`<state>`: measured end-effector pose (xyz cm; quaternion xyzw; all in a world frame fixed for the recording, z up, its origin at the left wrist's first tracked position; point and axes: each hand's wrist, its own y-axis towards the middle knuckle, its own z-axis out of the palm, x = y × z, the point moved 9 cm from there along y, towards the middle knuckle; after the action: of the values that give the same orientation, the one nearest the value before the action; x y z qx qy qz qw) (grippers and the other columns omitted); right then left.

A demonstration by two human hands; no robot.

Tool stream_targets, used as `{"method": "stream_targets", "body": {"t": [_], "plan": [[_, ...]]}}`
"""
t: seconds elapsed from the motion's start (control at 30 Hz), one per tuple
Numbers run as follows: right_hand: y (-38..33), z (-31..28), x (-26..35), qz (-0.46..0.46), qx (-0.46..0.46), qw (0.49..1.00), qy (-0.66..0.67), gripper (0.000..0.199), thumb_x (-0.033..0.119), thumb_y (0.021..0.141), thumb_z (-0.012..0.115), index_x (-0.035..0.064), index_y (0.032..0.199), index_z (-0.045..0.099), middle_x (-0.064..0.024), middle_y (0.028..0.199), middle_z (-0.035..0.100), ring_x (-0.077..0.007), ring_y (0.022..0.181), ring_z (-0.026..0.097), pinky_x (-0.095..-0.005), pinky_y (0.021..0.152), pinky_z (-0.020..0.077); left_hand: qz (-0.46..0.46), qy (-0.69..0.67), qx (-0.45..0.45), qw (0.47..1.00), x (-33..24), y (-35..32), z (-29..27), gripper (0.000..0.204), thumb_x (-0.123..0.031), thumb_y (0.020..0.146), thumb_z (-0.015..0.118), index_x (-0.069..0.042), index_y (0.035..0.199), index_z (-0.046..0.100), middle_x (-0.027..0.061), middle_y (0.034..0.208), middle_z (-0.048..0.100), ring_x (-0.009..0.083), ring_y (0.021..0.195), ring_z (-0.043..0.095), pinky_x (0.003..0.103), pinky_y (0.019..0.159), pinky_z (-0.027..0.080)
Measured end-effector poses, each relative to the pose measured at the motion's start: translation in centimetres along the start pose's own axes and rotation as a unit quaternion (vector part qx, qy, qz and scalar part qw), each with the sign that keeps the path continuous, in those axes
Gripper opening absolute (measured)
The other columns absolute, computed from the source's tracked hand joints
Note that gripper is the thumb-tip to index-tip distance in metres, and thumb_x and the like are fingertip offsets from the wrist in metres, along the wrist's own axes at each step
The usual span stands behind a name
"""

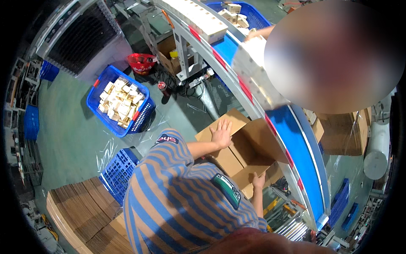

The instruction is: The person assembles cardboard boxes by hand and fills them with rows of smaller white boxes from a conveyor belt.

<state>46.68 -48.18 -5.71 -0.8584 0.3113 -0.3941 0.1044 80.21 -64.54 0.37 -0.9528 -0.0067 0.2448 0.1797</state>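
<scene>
Head view: left hand [221,136], fingers spread, lies on the carton [261,134] at ten o'clock; right hand's [259,182] fingers clamp its six-o'clock edge; uneven pressure could tip it.

Clock centred on open box [248,148] | 3 o'clock: belt [296,135] just beside, cardboard stack [343,133] beyond it | 8 o'clock: another cardboard stack [78,209] | 9 o'clock: crate [119,174] | 10 o'clock: basket [145,109] with small boxes [121,101] in it | 12 o'clock: far basket [259,17] past belt, more small boxes [236,18] in it
</scene>
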Motion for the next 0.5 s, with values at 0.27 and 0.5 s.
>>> {"method": "stream_targets", "body": {"t": [0.27,0.5], "plan": [[-1.6,-9.7,27.4,-0.352,-0.022,0.926,0.137,0.035,0.018,0.089,0.062,-0.0023,0.118,0.058,-0.0143,0.115,0.061,-0.0197,0.106,0.058,-0.0316,0.091,0.0448,-0.023,0.017,-0.035,0.999,0.7,-0.4,0.1,0.076,-0.031,0.082,0.063,-0.011,0.144,0.023,0.0115,0.151,0.018,0.033,0.139,0.017,0.07,0.098,0.022],[9.0,-10.3,27.4,-0.213,-0.249,0.934,-0.144,0.061,0.045,0.084,0.06,-0.0005,0.124,0.052,-0.0214,0.124,0.054,-0.0356,0.113,0.051,-0.0426,0.095,0.0402,-0.004,0.06,-0.076,0.995,-0.1,-0.7,-0.5,0.076,-0.03,0.081,0.064,-0.011,0.143,0.025,0.015,0.15,0.019,0.0317,0.139,0.016,0.069,0.098,0.02]]}}
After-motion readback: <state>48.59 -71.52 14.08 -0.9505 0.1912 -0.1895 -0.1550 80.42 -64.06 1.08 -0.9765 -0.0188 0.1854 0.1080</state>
